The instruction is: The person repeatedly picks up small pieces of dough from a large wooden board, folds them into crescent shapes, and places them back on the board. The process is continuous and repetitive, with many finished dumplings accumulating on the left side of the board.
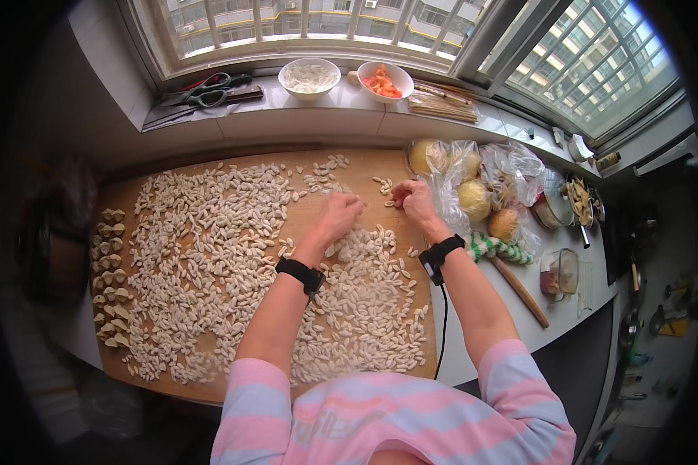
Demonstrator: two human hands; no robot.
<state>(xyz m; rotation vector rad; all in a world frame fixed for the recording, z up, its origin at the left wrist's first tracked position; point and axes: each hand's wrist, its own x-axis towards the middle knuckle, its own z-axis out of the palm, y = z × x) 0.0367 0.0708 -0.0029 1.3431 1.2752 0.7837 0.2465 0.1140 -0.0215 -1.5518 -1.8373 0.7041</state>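
Many small, floured, shell-shaped dough pieces (209, 250) cover a large wooden board (378, 168). My left hand (340, 215) is low over the board's upper middle, fingers curled, above a pile of dough pieces (360, 247). What lies under its fingers is hidden. To the right, my right hand (414, 200) is bent at the board's right edge, its fingertips beside a few loose dough pieces (383, 185). Whether it pinches one I cannot tell. Larger folded dough pieces (110, 279) stand in rows along the board's left edge.
Plastic bags of round yellow fruit (474, 200) crowd the right side, near a wooden rod (520, 290) and a clear container (560, 272). On the windowsill are scissors (212, 96), a bowl of white food (309, 78), a bowl of orange-red pieces (385, 82) and wooden sticks (442, 107).
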